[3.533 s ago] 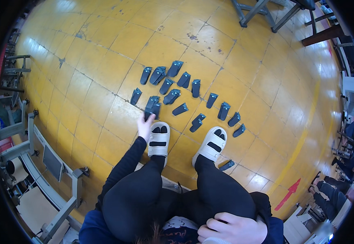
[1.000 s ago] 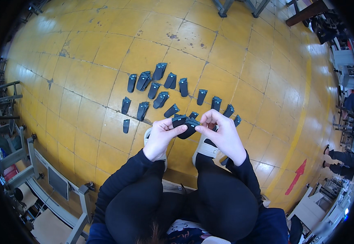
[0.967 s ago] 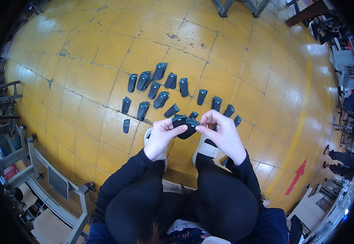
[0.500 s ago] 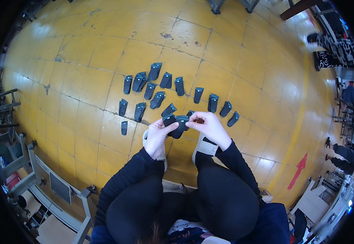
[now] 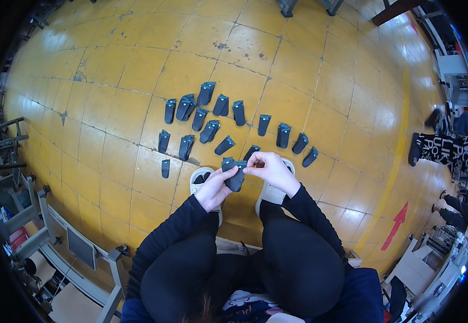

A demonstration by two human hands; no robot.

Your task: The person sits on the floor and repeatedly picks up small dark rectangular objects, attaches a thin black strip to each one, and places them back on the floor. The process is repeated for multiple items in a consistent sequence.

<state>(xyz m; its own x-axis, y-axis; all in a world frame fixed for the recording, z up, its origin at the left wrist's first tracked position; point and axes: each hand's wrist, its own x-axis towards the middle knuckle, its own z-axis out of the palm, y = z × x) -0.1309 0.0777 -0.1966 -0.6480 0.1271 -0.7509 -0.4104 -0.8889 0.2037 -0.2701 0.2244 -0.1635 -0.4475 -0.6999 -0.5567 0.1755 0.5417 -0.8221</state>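
Note:
Several dark, flat pieces, cloth-like with a small pale label at one end, are held together in my left hand [image 5: 214, 189], its thumb lying across them. The held dark pieces [image 5: 236, 182] fan out slightly over the gap between my feet. My right hand [image 5: 270, 171] pinches the right upper corner of this bunch between thumb and fingertips. Just beyond my hands, a similar dark piece [image 5: 252, 152] lies on the floor, partly hidden by the right hand. Another dark piece [image 5: 224, 145] rests a little farther left.
Small stacks of the same dark pieces [image 5: 185, 107] spread across the yellow tiled floor [image 5: 277, 59]. My feet wear pale sandals [image 5: 269, 195]. Grey metal frames [image 5: 78, 245] stand at the left. On the right are a red floor arrow [image 5: 395, 226] and a person in patterned trousers [image 5: 441, 149].
The bunch in my hands has turned and come slightly nearer, uncovering more of the piece beyond it. My right hand has shifted a little nearer. The person at the right has stepped.

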